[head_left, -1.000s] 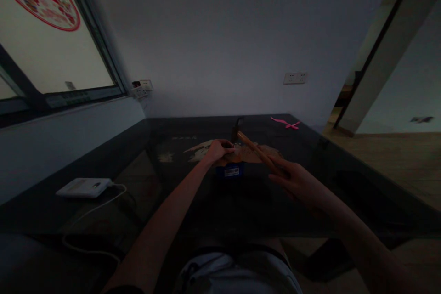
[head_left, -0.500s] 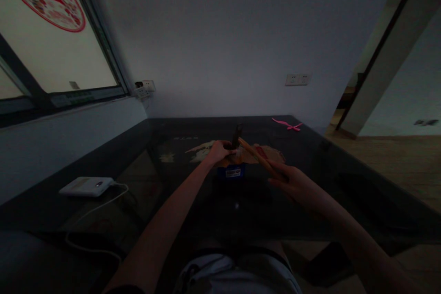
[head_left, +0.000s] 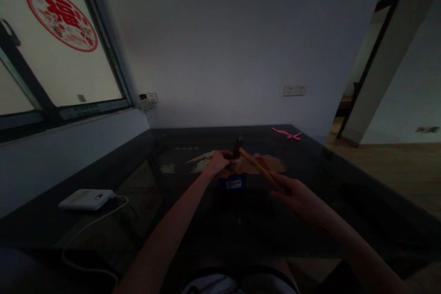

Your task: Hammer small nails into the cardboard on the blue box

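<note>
Two hands work at the middle of a dark glass table (head_left: 344, 183). The left hand (head_left: 218, 161) is closed down on a small object that sits on a blue block (head_left: 232, 182); what the fingers pinch is too dark to make out. The right hand (head_left: 296, 195) is wrapped around the wooden handle of a hammer (head_left: 253, 164), whose shaft slants up and left from the hand, with the dark head (head_left: 237, 145) just beside the left hand and above the blue block.

Behind the blue block lies a flat brown piece like torn cardboard (head_left: 268, 163), with a red patch on it. Far behind the block and to its right, near the table's back edge, lies a pink strip (head_left: 286, 133). Well to the left of the block, near the table's left edge, a white flat device (head_left: 86, 199) rests with a white cable (head_left: 89, 234) trailing towards the camera. A window with a round red sticker (head_left: 61, 17) stands above that side.

The room is dim, so the label on the block is unreadable and the hammer head shows only as a dark shape.
</note>
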A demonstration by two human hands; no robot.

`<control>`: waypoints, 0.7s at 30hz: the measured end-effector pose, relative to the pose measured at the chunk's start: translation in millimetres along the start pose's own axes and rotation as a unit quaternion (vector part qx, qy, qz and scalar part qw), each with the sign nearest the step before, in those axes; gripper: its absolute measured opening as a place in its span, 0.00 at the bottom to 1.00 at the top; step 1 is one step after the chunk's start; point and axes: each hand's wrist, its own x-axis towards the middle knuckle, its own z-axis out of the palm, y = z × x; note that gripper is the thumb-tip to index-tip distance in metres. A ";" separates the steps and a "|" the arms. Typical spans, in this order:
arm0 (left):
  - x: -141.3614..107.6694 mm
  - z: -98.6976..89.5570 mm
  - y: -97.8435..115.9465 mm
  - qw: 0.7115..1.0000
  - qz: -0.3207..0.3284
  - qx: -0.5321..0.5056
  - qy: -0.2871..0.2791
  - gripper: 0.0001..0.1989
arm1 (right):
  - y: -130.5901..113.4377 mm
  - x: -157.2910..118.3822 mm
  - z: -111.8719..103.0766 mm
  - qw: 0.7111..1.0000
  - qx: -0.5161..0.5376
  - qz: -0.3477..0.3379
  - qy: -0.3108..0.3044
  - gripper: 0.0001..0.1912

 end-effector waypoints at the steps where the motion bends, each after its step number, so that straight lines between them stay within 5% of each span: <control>1: 0.2 0.4 -0.9 1.000 0.001 -0.003 0.001 0.09 | -0.5 -0.3 -0.3 1.000 0.003 -0.005 0.002 0.28; 7: -0.5 2.2 -2.2 1.000 0.014 -0.012 0.002 0.10 | -4.5 0.1 -2.5 0.998 0.022 -0.047 0.023 0.30; 21: -1.3 -1.0 2.5 0.999 0.013 0.042 -0.006 0.11 | -2.7 0.0 -3.7 0.999 0.032 0.027 0.020 0.30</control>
